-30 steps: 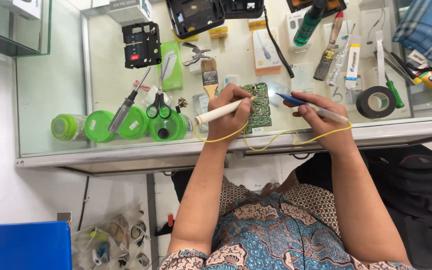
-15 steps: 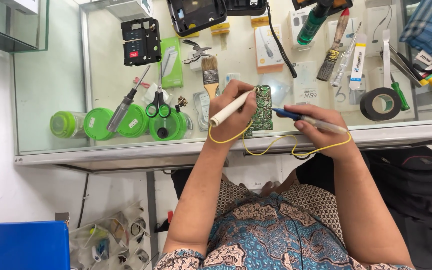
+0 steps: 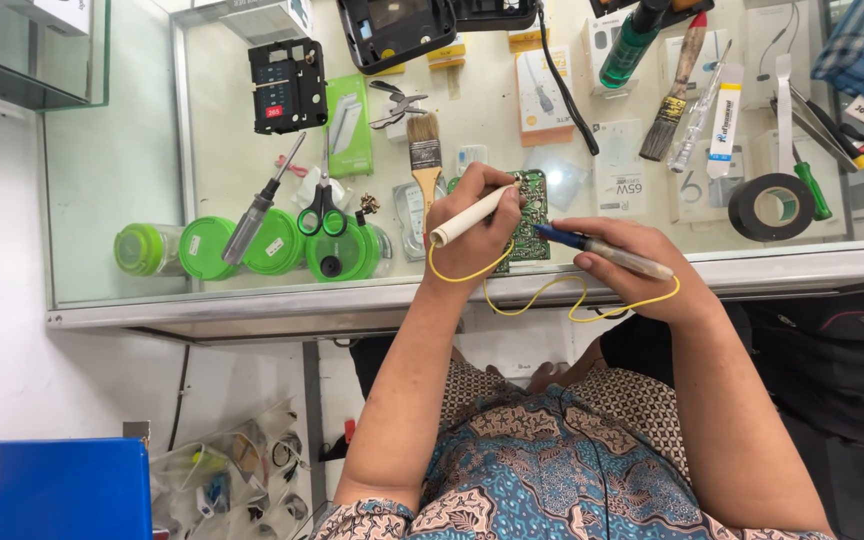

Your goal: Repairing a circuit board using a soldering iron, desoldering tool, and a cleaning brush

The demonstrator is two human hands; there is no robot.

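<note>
Left hand point(image 3: 480, 222) closed around a cream probe point(image 3: 470, 216), tip down on the green board point(image 3: 527, 215) lying under and just beyond its fingers. Right hand point(image 3: 632, 260) closed around a blue-tipped probe point(image 3: 602, 250), tip pointing at the board's near right edge; contact can't be told. Yellow wire point(image 3: 552, 290) runs from the left probe's tail to the right hand, sagging over the counter edge point(image 3: 452, 295) toward the lap.

Risks, as judgement: wire loop hangs off the edge and could snag on a knee or wrist, which would jerk a tip off its point. Both tips sit close on the board, so a slip could bridge neighbouring contacts. Board looks loose on glass, nothing clamps it; a push from either probe could slide it.

Room: board is near the counter edge, little margin on the near side of both hands. Left of the left hand it is crowded: brush point(image 3: 424, 155) just beside, scissors point(image 3: 322, 205), screwdriver point(image 3: 262, 205) and green lids point(image 3: 252, 245) further out. Beyond the right hand a tape roll point(image 3: 774, 205), well apart. Bare glass between right hand and tape is the most open patch.
</note>
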